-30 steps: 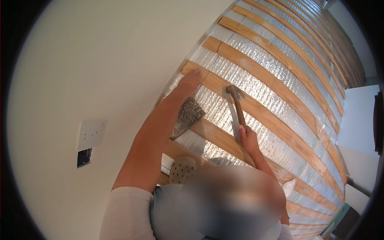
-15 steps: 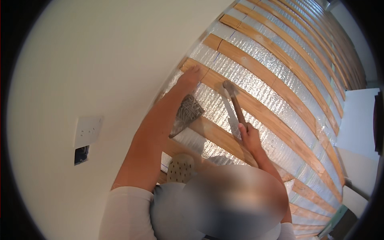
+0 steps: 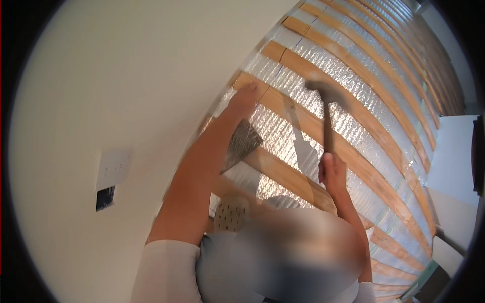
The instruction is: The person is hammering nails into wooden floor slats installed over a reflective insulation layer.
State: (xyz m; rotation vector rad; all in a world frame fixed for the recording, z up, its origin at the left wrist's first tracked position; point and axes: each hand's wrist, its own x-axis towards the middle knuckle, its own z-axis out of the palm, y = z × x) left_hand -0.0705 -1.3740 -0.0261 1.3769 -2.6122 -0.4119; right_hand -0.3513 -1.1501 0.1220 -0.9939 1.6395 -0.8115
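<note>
My right hand (image 3: 334, 171) is wrapped round the handle of a claw hammer (image 3: 328, 123). The hammer's head is lifted, slightly blurred, and apart from the wood; its shadow falls on the strips below. Near the wall my left hand (image 3: 246, 97) rests at the end of a wooden batten (image 3: 288, 107). Its fingers are drawn together, and whatever they may pinch is too small to make out. Beside my left forearm lies a clear bag of nails (image 3: 246, 139), partly hidden by the arm.
Rows of battens run over silvery foil sheeting (image 3: 275, 129). On the left rises a pale wall with a white cover plate (image 3: 113, 168) and a dark square opening (image 3: 105, 198). A dotted slipper or sock (image 3: 231, 214) shows below. White panels (image 3: 449, 151) stand at the right.
The hammer has risen and swung to the right, away from the batten near my left hand. My left hand stays at the batten's end; the whole view has shifted slightly.
</note>
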